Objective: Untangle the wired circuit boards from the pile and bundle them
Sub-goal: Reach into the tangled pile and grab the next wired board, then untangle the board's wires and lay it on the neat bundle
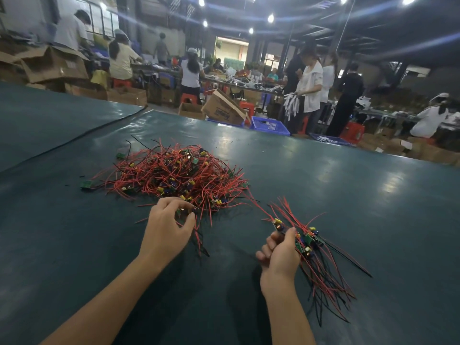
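A tangled pile (174,173) of small green circuit boards with red and black wires lies on the dark green table (348,195). My left hand (166,227) sits at the pile's near edge and pinches a small board (183,212) between thumb and fingers. My right hand (281,252) grips a bundle of sorted boards (307,242); their red and black wires fan out over the table to the lower right. One red wire runs from the bundle back toward the pile.
Two loose green boards (86,184) lie left of the pile. A black seam (74,138) crosses the table at the left. Beyond the far edge stand blue crates (270,125), cardboard boxes (221,108) and several people at other tables.
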Motion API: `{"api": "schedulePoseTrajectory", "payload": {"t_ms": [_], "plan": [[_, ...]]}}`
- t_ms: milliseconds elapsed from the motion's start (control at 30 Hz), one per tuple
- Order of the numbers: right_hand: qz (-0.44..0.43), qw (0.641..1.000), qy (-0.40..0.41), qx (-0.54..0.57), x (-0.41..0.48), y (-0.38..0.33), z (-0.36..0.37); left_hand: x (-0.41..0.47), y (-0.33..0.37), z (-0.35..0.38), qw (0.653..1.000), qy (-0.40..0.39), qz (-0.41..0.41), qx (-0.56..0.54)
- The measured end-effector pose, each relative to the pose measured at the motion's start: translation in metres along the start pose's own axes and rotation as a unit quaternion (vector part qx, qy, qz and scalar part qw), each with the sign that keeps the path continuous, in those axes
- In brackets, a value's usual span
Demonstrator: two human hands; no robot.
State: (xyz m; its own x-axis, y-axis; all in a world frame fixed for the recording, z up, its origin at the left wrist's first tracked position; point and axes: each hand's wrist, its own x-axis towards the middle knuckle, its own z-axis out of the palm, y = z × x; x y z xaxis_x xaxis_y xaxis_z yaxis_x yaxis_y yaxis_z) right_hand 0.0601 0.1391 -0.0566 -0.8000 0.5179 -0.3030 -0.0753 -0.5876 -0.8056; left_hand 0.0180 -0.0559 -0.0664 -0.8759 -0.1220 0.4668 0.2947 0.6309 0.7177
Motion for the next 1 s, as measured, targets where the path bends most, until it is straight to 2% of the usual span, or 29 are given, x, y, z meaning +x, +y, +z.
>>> {"api": "schedulePoseTrajectory", "payload": {"t_ms": [133,233,400,567,667,767,833,1000], "plan": [[0.046,0.997,0.008,0.061,0.002,-0.009,-0.005,0.001,-0.012,0.002,0.982,-0.066,-0.029,0.174],[0.063,0.994,0.013,0.094,0.004,-0.015,-0.008,0.000,-0.015,0.002,0.975,-0.082,-0.008,0.207],[0.066,0.990,0.023,0.126,0.005,-0.017,-0.012,-0.002,-0.011,0.001,0.983,-0.064,0.011,0.174],[0.045,0.994,0.029,0.099,0.006,-0.016,-0.012,-0.003,-0.004,-0.001,0.997,-0.021,0.053,0.058],[0.039,0.997,0.016,0.063,0.004,-0.013,-0.008,-0.005,0.005,-0.002,0.993,0.005,0.120,-0.017],[0.022,0.999,-0.026,-0.020,-0.001,-0.004,0.000,-0.012,0.017,-0.002,0.978,0.005,0.202,-0.051],[0.001,0.993,-0.063,-0.097,-0.006,0.003,0.006,-0.017,0.022,0.000,0.968,-0.009,0.247,-0.050],[-0.044,0.957,-0.172,-0.230,-0.025,0.014,0.017,-0.026,0.027,0.006,0.939,-0.136,0.301,-0.093]]}}
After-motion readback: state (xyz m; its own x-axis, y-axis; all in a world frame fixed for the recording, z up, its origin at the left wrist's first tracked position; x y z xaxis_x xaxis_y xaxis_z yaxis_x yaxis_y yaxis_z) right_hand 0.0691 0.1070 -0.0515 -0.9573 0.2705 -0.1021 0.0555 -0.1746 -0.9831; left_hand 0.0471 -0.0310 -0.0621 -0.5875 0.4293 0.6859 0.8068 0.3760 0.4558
